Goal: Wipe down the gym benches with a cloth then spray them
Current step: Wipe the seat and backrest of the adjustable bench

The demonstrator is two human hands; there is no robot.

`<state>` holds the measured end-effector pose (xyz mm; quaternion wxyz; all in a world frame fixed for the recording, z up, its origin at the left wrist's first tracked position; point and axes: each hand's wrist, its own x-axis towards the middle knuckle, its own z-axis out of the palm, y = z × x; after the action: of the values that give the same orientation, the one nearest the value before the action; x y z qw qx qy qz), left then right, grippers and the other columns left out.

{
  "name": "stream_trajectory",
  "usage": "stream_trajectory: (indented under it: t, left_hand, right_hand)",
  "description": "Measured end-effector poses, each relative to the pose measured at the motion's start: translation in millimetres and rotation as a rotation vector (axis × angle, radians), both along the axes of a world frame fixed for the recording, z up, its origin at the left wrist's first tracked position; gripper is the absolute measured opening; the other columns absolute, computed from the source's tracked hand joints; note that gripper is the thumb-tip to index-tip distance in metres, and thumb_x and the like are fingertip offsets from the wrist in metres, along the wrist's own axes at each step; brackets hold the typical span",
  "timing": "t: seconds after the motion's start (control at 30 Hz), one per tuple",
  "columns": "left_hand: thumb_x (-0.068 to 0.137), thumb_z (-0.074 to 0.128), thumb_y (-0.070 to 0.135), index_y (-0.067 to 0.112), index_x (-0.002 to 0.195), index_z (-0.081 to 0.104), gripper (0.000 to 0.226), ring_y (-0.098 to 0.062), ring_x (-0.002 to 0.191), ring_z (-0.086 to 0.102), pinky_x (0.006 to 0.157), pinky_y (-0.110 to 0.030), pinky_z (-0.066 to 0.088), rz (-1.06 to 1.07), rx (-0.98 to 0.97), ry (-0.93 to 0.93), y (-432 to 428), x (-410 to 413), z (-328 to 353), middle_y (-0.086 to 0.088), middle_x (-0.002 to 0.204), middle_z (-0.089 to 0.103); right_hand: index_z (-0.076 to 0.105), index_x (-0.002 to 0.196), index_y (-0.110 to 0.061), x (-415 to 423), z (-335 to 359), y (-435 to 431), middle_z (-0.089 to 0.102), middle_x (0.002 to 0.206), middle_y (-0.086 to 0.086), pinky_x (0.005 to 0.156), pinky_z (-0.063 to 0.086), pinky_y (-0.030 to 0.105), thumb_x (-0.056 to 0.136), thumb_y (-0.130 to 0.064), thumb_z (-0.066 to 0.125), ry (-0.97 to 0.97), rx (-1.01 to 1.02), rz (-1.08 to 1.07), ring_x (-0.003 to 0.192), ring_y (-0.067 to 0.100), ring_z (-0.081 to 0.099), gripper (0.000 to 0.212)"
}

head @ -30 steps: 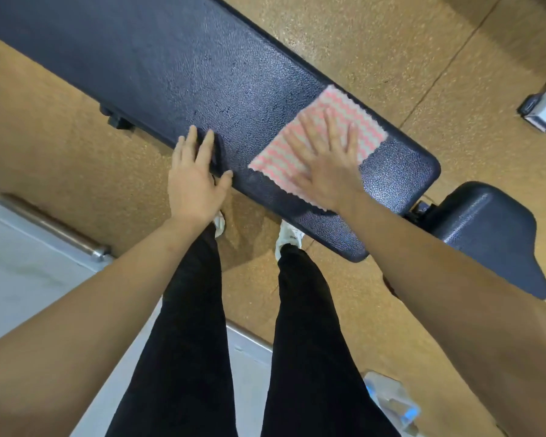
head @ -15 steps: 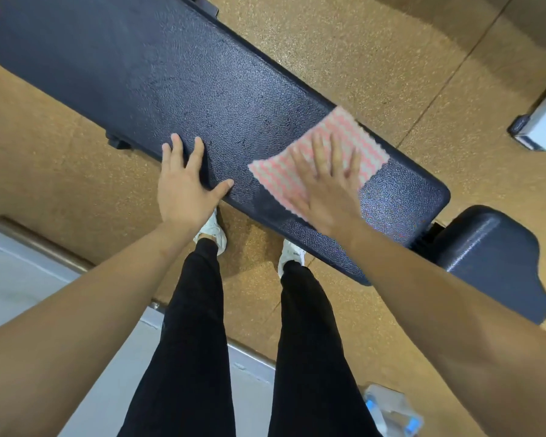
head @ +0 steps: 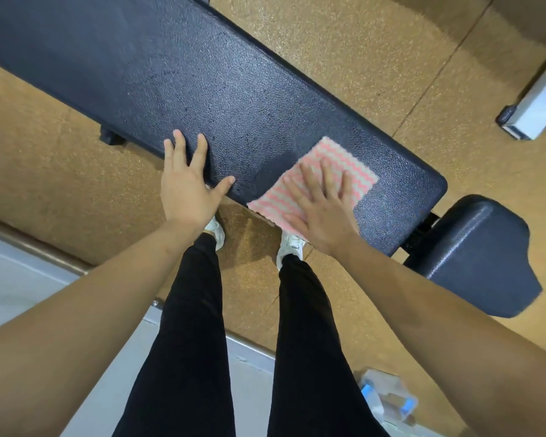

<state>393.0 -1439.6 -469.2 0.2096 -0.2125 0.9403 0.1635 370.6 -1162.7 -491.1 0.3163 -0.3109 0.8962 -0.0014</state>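
Speckled tan gym floor (head: 344, 42) under one dark padded counter (head: 202, 77), with two hands on it.
Right hand (head: 320, 212), fingers spread flat, presses one pink-striped cloth (head: 344, 156) near the counter's right end. Left hand (head: 183, 187), fingers open, rests on the near edge.

No readable text, labels, brands or numbers anywhere
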Motion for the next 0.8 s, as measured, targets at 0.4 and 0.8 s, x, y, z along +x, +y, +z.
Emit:
stream_trajectory:
  t: [0.4, 0.8]
  left_hand:
    - [0.095, 0.069, 0.025, 0.013, 0.139, 0.062, 0.047, -0.031, 0.138, 0.046, 0.116, -0.04, 0.037, -0.026, 0.163, 0.238, -66, 7, 2, -0.009, 0.151, 0.052]
    - [0.092, 0.067, 0.047, 0.016, 0.156, 0.037, 0.077, -0.042, 0.154, 0.019, 0.127, -0.05, 0.019, 0.069, -0.022, 0.128, -143, -29, -12, -0.022, 0.167, 0.019]
  right_hand:
    - [-0.008, 0.161, -0.037, -142, -14, -122, -0.009, 0.171, 0.004, 0.118, 0.003, 0.071, 0.096, -0.076, 0.003, 0.188, 0.006, -0.153, 0.156, 0.036, -0.008, 0.076]
    - [0.008, 0.162, -0.038, -6, -17, -149, -0.002, 0.171, 0.004, 0.117, -0.002, 0.073, 0.1, -0.068, 0.026, 0.095, -0.084, 0.139, 0.154, 0.043, -0.009, 0.071]
